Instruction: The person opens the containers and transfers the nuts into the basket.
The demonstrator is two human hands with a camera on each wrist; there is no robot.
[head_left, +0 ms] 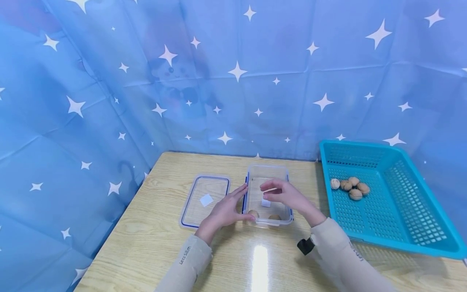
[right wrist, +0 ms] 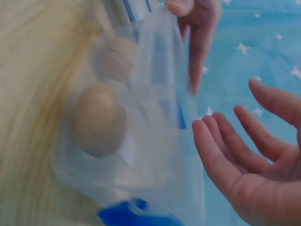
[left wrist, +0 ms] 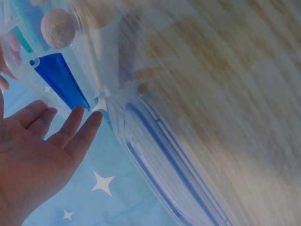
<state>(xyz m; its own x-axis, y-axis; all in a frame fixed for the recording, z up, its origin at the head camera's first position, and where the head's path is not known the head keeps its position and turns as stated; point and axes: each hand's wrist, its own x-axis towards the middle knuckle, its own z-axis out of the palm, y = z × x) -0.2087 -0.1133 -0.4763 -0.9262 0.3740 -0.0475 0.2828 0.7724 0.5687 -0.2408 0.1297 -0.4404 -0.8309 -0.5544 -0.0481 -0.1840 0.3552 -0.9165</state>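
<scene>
A clear plastic food container (head_left: 268,168) with blue side clips stands without its lid on the table. Two walnuts lie at its near end, one walnut (head_left: 253,213) in the left corner and another walnut (head_left: 275,217) to the right. My left hand (head_left: 227,209) rests against the container's left side, thumb at the near corner, its fingers (left wrist: 75,129) stretched beside a blue clip (left wrist: 61,80). Over the container, my right hand (head_left: 286,194) hovers with loosely bent fingers and nothing between them. In the right wrist view both walnuts (right wrist: 98,120) show blurred through the container wall.
Left of the container lies its clear lid (head_left: 226,190) with a blue seal and a white label (head_left: 206,200). At the right stands a teal basket (head_left: 383,219) with several walnuts (head_left: 355,194) inside. A star-patterned blue curtain (head_left: 219,81) hangs behind the table (head_left: 146,227).
</scene>
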